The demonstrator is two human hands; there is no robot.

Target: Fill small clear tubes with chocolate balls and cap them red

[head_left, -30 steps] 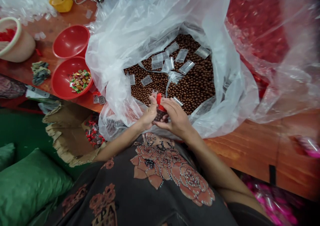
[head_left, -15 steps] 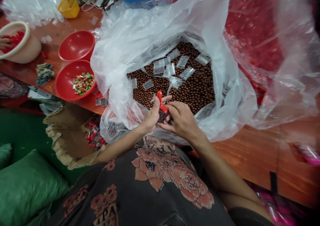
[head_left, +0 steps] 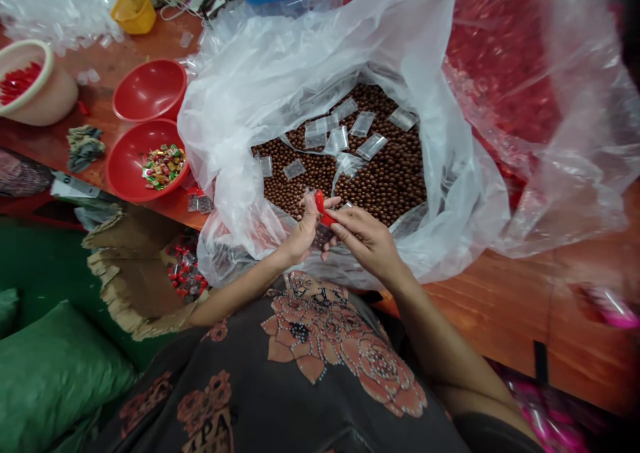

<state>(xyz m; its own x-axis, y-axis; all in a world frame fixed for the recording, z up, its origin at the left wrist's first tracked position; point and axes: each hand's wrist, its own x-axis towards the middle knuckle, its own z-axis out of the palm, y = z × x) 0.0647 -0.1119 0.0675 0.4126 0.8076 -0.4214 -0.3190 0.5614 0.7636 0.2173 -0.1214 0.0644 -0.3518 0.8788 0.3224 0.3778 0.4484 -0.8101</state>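
Note:
My left hand [head_left: 304,234] is closed around a small clear plastic container [head_left: 321,237] with dark brown balls inside. A red cap piece [head_left: 327,217] sits at its top, and a second red piece [head_left: 319,199] sticks up by my left thumb. My right hand [head_left: 367,238] pinches the lower red piece between thumb and forefinger. Both hands are over the near edge of a big white plastic bag [head_left: 220,116], full of small round brown balls [head_left: 400,179]. Several clear empty containers [head_left: 371,147] lie on the balls.
Left on the table [head_left: 160,39] are a red bowl [head_left: 150,89], another red bowl [head_left: 120,166] holding wrapped sweets, a cream bucket [head_left: 55,99] of red pieces and a crumpled cloth [head_left: 85,147]. Below stands a torn cardboard box [head_left: 125,279] with red-capped containers. Red-filled plastic [head_left: 505,53] lies right.
My right fingers have shifted from beside the container onto its red cap piece. The upright red piece has dropped slightly. Another person's hand has left the cream bucket.

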